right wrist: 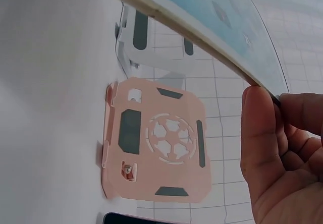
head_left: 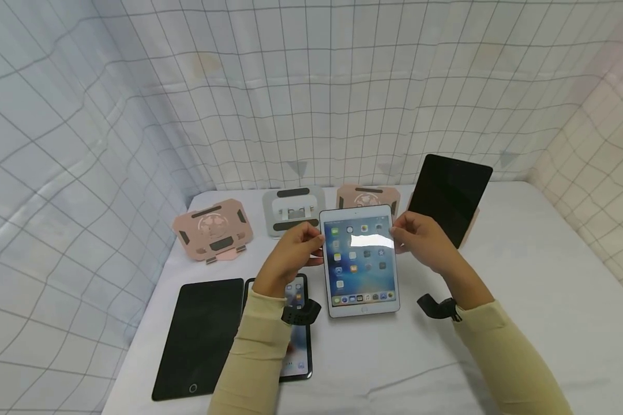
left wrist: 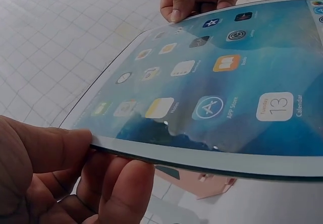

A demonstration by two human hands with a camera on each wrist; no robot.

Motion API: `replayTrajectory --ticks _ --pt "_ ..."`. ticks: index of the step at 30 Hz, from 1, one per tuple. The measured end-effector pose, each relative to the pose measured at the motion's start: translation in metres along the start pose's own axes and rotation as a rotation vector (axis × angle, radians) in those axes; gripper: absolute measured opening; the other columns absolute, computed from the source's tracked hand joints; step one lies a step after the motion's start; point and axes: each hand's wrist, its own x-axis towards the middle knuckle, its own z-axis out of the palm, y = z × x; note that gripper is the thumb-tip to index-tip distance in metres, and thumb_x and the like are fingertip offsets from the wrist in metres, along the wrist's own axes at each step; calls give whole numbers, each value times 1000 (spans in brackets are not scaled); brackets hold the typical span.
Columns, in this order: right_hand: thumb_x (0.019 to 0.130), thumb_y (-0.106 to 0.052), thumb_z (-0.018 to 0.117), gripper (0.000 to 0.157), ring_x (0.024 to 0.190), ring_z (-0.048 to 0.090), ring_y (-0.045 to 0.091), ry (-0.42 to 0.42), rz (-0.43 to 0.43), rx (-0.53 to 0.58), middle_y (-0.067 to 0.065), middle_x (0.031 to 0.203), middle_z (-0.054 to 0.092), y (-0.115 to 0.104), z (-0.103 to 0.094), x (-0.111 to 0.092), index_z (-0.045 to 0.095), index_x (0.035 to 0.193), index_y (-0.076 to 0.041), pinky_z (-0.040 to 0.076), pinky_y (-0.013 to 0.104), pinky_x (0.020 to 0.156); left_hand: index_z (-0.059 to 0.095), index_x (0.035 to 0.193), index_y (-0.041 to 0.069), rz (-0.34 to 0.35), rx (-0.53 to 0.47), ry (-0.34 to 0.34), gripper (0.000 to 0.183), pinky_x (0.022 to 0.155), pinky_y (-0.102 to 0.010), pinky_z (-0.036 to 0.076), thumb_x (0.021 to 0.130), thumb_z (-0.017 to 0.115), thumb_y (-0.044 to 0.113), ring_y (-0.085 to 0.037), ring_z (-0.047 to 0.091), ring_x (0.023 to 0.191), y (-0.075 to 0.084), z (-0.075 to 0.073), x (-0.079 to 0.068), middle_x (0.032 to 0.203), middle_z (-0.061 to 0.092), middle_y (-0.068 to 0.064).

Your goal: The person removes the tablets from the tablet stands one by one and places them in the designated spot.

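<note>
Between both hands is a white-framed tablet (head_left: 363,265), its screen lit with app icons. My left hand (head_left: 295,252) pinches its left edge, thumb on the front and fingers behind, as the left wrist view shows close up. On the opposite edge my right hand (head_left: 420,237) pinches near the upper corner. Behind the tablet stands a pink stand (right wrist: 171,138) with a ball-shaped cutout and grey pads, partly covered in the head view. Just left of that is a grey-white stand (head_left: 293,208) with dark pads.
Another pink stand (head_left: 213,229) leans at the back left. A dark tablet (head_left: 451,193) rests tilted on a stand at the back right. Flat on the white table (head_left: 540,276) lie a black tablet (head_left: 202,340) and a lit tablet (head_left: 302,346), partly under my left arm.
</note>
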Motion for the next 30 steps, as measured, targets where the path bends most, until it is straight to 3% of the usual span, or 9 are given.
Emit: replayTrajectory --ticks 13,23,30 --pt "102 -14 55 14 87 66 30 -22 84 15 15 103 65 7 13 -9 59 103 -2 59 34 74 53 105 -1 -23 9 -31 8 74 -33 59 102 54 6 -20 57 83 -9 -2 -15 98 55 -11" --pt "103 -14 54 16 85 63 30 -52 113 63 17 100 63 12 25 -18 58 103 2 59 33 75 55 102 -1 -66 20 3 7 66 -29 58 101 55 6 -19 57 77 -16 -2 -25 89 55 -10" --pt "103 -15 54 16 84 63 28 -84 161 34 15 98 64 15 32 -22 59 104 0 59 32 74 56 103 0 -106 33 25 8 61 -29 56 102 55 7 -19 58 73 -25 -3 -30 87 55 -11"
